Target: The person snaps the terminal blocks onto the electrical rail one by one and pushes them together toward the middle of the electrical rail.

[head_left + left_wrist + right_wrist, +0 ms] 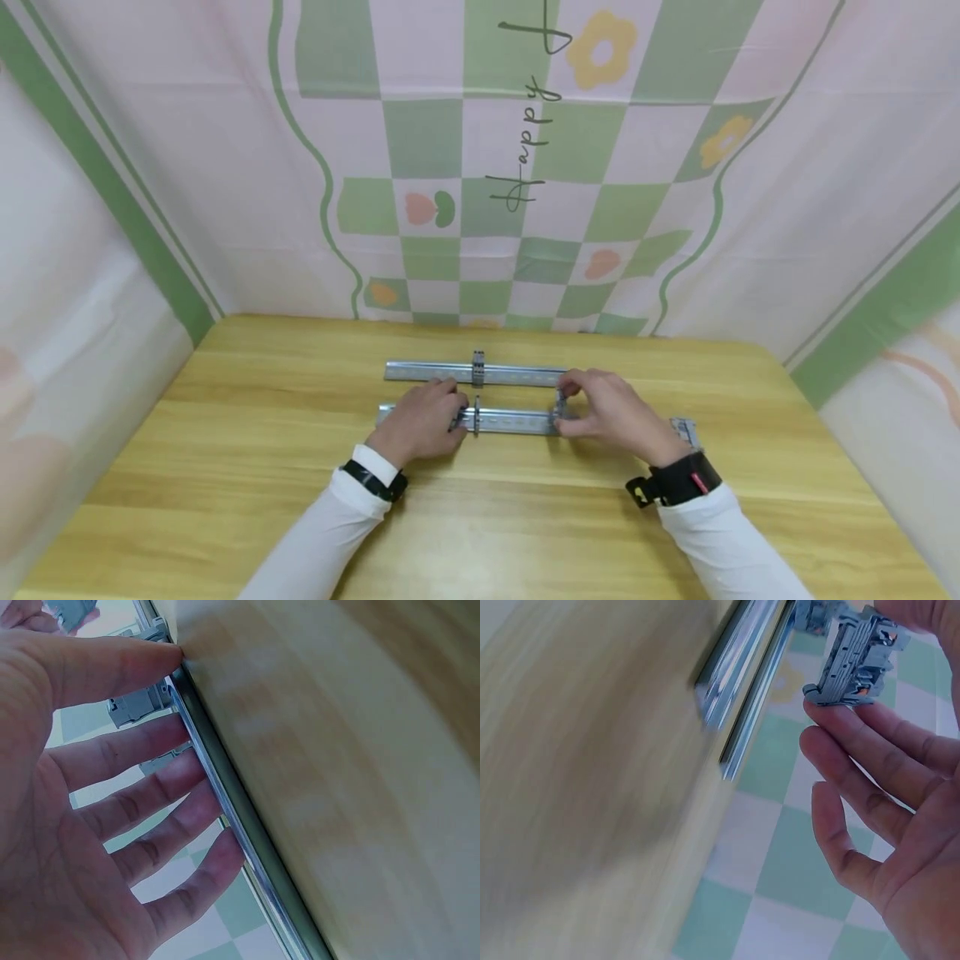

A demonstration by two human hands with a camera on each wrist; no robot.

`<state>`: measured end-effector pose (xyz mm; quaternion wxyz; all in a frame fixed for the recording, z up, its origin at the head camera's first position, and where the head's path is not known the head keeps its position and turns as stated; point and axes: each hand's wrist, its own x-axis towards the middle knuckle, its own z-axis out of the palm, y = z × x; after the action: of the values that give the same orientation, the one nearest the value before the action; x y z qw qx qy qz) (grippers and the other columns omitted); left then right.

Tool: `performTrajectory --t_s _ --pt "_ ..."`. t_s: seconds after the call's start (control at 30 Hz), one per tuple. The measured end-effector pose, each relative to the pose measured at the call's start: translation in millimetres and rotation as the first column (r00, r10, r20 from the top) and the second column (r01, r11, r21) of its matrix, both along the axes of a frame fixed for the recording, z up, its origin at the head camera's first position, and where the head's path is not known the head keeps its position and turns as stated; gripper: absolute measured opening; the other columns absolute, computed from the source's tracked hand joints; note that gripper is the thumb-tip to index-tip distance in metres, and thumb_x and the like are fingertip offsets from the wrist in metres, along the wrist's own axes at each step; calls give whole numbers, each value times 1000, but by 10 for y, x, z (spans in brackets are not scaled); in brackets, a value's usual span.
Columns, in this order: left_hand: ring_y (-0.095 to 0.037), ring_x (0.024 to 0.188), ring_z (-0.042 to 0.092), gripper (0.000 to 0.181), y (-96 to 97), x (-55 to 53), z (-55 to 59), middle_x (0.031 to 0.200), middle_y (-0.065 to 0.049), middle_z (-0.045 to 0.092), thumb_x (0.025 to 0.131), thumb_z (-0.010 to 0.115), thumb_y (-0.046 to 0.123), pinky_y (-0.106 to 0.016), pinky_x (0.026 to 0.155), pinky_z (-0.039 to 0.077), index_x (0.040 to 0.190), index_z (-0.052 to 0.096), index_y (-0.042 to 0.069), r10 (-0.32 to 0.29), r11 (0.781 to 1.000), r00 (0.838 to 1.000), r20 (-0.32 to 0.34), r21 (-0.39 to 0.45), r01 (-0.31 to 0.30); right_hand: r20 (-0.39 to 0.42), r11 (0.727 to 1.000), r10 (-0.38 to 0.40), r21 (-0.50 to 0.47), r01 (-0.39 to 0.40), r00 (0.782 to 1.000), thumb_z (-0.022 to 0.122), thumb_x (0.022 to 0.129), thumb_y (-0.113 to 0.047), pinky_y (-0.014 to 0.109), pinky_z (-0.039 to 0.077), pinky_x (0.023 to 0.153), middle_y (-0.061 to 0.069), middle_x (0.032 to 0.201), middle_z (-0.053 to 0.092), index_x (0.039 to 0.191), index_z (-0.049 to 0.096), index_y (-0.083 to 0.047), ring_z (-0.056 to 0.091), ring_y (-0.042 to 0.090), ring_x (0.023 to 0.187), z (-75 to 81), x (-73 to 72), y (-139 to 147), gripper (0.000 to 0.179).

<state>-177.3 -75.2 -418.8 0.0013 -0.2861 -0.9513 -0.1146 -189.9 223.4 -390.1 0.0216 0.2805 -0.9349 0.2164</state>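
Observation:
Two slotted metal DIN rails lie across the table. On the near rail point(517, 422), my left hand point(422, 421) holds the left part, thumb at one edge and fingers along the other. A grey terminal block point(139, 705) shows between that thumb and index finger. A thin block point(476, 414) stands on the same rail just right of the hand. My right hand point(611, 414) pinches a grey terminal block point(855, 664) between thumb and fingertips, over the right part of the near rail. Whether this block touches the rail I cannot tell.
Behind lies the far rail point(431, 372), parallel to the near one, carrying a small group of grey terminal blocks point(477, 369). More grey pieces point(684, 432) lie beside the right wrist. A checkered curtain point(491, 250) hangs along the back edge of the wooden table point(525, 533).

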Motion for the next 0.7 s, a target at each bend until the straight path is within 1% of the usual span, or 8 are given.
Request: performTrajectory --t_s 0.13,0.3,0.5,0.7 --pt "-19 90 55 29 0 -4 -14 103 -3 60 89 73 27 -36 77 54 112 73 9 0 1000 1000 2 -1 0 -8 998 27 -51 -28 1000 87 73 -18 51 54 90 6 104 72 118 67 0 67 30 101 3 0 -103 53" --pt "-19 89 55 29 -3 -1 -13 101 -2 59 90 73 27 -34 73 53 112 73 9 -3 1000 1000 2 6 3 -8 996 43 -81 -44 999 89 74 -19 52 52 93 7 110 72 124 66 0 65 30 105 8 1 -200 59" --pt "-20 91 55 30 -7 3 -14 102 -3 59 90 73 27 -35 75 54 114 73 9 1 1000 1000 -2 13 -1 37 990 45 -134 -40 998 87 75 -17 55 50 94 7 110 71 122 66 0 62 33 106 21 13 -283 54" --pt "-19 90 55 28 -8 8 -16 101 -3 60 90 73 27 -35 74 54 111 73 9 -1 1000 1000 -10 14 1 90 982 54 -186 -36 994 86 75 -12 58 48 96 7 112 69 122 64 -1 62 36 108 19 16 -352 53"
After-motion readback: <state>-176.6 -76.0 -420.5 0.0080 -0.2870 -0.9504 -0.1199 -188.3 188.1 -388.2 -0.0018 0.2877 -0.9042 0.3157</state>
